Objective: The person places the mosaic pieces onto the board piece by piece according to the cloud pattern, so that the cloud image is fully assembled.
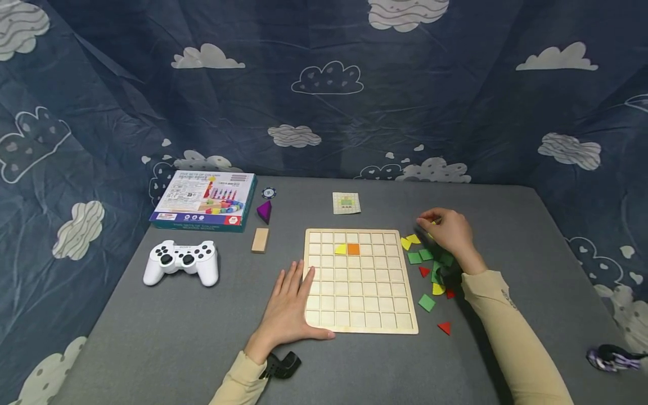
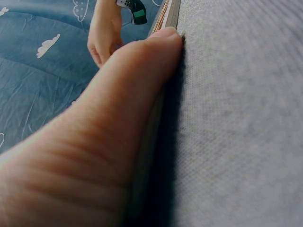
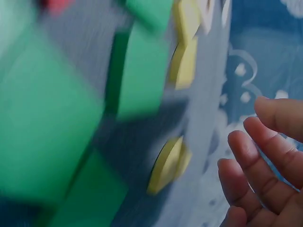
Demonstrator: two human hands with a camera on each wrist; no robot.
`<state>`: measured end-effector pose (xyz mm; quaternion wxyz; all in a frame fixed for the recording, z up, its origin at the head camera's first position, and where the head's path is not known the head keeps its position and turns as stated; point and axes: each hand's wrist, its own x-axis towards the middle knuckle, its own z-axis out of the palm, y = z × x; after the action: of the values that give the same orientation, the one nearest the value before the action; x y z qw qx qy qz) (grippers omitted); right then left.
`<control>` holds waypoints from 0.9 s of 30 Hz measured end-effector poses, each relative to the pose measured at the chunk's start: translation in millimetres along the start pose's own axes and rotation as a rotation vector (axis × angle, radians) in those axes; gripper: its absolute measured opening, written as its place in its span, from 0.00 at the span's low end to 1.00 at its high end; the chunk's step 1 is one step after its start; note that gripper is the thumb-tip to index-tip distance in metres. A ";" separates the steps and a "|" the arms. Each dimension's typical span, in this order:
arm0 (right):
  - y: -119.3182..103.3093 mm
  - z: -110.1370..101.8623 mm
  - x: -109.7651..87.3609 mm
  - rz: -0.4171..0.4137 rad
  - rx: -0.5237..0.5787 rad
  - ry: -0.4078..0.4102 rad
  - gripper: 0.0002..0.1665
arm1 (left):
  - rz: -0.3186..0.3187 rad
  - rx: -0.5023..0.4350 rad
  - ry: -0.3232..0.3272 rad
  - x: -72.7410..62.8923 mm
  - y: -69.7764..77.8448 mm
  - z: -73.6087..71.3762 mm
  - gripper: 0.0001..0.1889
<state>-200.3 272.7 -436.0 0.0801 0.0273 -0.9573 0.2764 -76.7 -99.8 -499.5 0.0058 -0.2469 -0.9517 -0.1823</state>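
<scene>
My left hand (image 1: 286,309) rests with spread fingers at the lower left corner of a wooden grid board (image 1: 371,290). Its thumb (image 2: 137,71) lies along the board's near edge. An orange square (image 1: 353,249) sits in the grid, with a yellow piece (image 1: 341,249) in the cell to its left. Beyond the board's right side, my right hand (image 1: 452,230) hovers above loose tiles, fingers loosely bent. Nothing shows between those fingers in the right wrist view, where yellow pieces (image 3: 165,166) and green tiles (image 3: 142,75) lie on the table beside them.
Red triangles (image 1: 445,328) and a green square (image 1: 427,302) lie right of the board. A small pattern card (image 1: 346,203) is behind it. To the left are a wooden block (image 1: 260,240), purple piece (image 1: 264,212), poker chip (image 1: 269,193), boxed set (image 1: 205,199) and white game controller (image 1: 181,261).
</scene>
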 end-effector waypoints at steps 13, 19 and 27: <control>30.7 -3.4 17.5 0.226 -0.106 -0.138 0.21 | 0.013 0.009 0.018 0.2 -0.3 0.3 0.70; 28.1 -2.9 18.2 0.251 -0.135 -0.160 0.19 | 0.002 0.013 0.014 0.0 -0.6 0.1 0.70; 22.9 -3.5 16.6 0.234 -0.112 -0.101 0.11 | 0.000 -0.002 -0.001 0.3 -0.1 -0.1 0.70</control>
<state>-218.3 293.8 -442.4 0.0003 -0.0751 -0.9707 0.2282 -77.0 -99.8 -499.4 0.0052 -0.2468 -0.9516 -0.1833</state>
